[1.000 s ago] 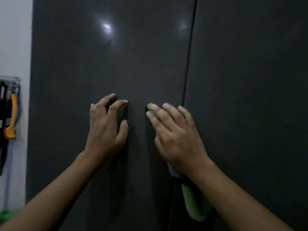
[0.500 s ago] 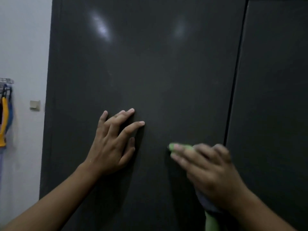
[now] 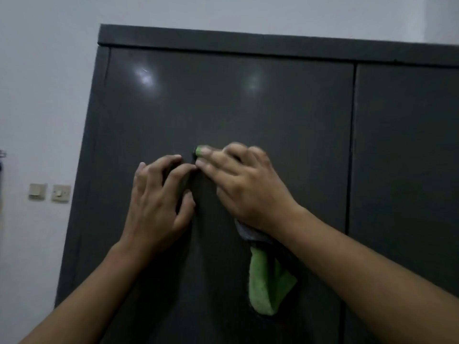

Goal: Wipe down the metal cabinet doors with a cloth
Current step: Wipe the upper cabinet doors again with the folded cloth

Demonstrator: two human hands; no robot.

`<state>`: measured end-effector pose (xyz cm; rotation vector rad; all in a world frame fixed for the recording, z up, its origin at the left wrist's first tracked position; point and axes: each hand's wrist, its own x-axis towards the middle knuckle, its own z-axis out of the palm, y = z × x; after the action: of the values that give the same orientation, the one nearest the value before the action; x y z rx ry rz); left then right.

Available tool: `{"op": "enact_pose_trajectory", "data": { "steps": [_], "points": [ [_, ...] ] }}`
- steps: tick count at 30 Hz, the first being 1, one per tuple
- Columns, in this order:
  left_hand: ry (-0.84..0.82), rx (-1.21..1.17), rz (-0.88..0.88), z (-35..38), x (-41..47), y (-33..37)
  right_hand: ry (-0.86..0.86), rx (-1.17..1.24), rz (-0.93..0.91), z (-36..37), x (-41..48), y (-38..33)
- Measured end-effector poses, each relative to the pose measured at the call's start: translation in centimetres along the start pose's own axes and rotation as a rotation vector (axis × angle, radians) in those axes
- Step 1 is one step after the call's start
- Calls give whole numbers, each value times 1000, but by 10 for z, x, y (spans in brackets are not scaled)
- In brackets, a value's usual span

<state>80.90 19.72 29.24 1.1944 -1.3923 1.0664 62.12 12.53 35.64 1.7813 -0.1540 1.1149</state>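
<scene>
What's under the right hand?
A green cloth, pressed to the cabinet door: a tip peeks out above, a tail hangs below the wrist. The right hand covers its middle.

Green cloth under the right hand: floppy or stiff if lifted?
Probably floppy: the green cloth hangs limp and folded below the right hand. Likely light: it looks thin. It may slide easily on the glossy dark metal cabinet door.
</scene>
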Motion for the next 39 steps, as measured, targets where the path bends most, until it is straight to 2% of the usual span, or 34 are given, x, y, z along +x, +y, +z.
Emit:
{"op": "enact_pose_trajectory", "data": {
  "steps": [2,4,7,9,12,16,20,24,26,27,29,31,33,35,39],
  "points": [
    [29,-6,-35,-8,7,-14,-23,30,-161,-3,3,13],
    [45,-14,-56,-14,9,-30,13,-9,-167,-6,19,38],
    [47,-10,-46,-20,8,-49,148,-27,95,-7,64,72],
    [27,24,-25,-22,5,-59,176,-29,258,-2,95,79],
    [21,59,-95,-25,0,-72,153,-8,282,12,127,65],
    [31,50,-269,-30,-7,-85,70,66,1,23,124,26],
    [21,85,-271,-27,-13,-89,-83,188,-232,29,70,-28],
    [22,93,-254,-26,-19,-92,-304,198,-461,28,10,-77],
    [18,71,-279,-26,-24,-92,-331,204,-546,26,3,-76],
    [17,43,-310,-26,-27,-92,-293,201,-555,26,6,-71],
    [20,-21,-369,-26,-33,-92,-146,188,-420,27,22,-54],
    [37,-51,-392,-27,-38,-93,25,192,-147,28,42,-39],
    [47,-63,-413,-26,-40,-94,83,172,23,31,53,-38],
    [43,-76,-423,-26,-41,-96,62,143,3,34,49,-49],
    [61,-116,-411,-28,-44,-101,-138,151,-249,36,5,-89]
  ]
}}
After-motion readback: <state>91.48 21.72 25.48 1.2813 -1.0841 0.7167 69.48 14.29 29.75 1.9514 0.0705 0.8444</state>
